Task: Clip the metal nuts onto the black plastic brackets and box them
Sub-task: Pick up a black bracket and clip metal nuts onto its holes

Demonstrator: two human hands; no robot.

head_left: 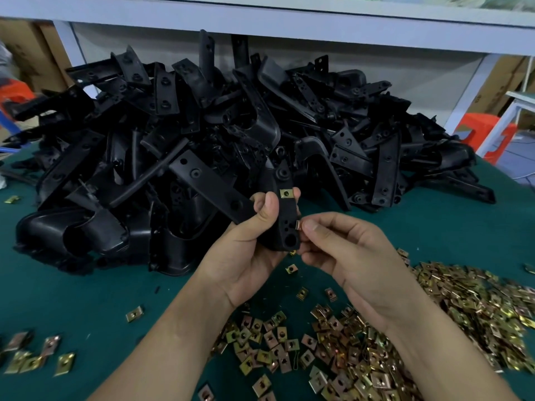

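Note:
My left hand grips a black plastic bracket upright above the green table. One brass-coloured metal nut is clipped on near the bracket's top. My right hand pinches a second metal nut between thumb and fingers, pressed against the bracket's right edge at mid-height. A big heap of black brackets fills the table behind my hands. Loose nuts lie spread at the lower right and under my wrists.
The green table carries a few stray nuts at the lower left. A white shelf frame runs across the back. Orange stools stand at the far right, cardboard boxes at the back left.

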